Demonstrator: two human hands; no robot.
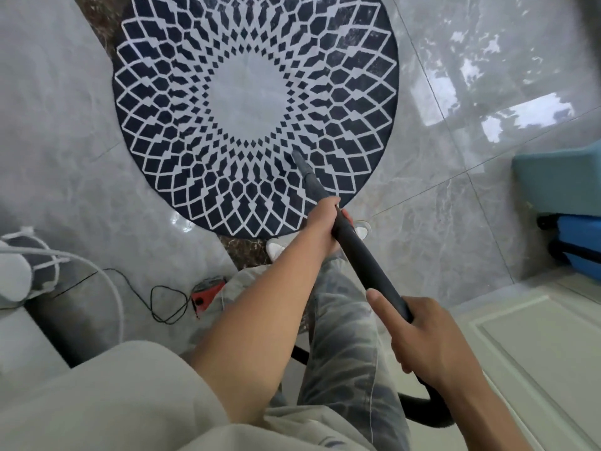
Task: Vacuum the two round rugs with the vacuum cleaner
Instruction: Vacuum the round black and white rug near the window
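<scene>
Looking down at a round navy rug with a white diamond lattice (257,102) on glossy grey marble tiles (455,203). Both hands grip a dark grey vacuum wand (364,258): the left hand (323,222) midway along it, the right hand (432,343) nearer the body. The wand's narrow nozzle tip (297,156) rests on the rug's patterned ring, near its pale centre.

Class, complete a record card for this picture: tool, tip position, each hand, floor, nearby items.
tool: dark vacuum wand
tip: on the round rug, in its patterned ring near the pale centre
left hand: grips the wand nearer the tip
right hand: grips the wand's rear end
floor: glossy grey tiles
nearby: blue suitcase, far right
</scene>
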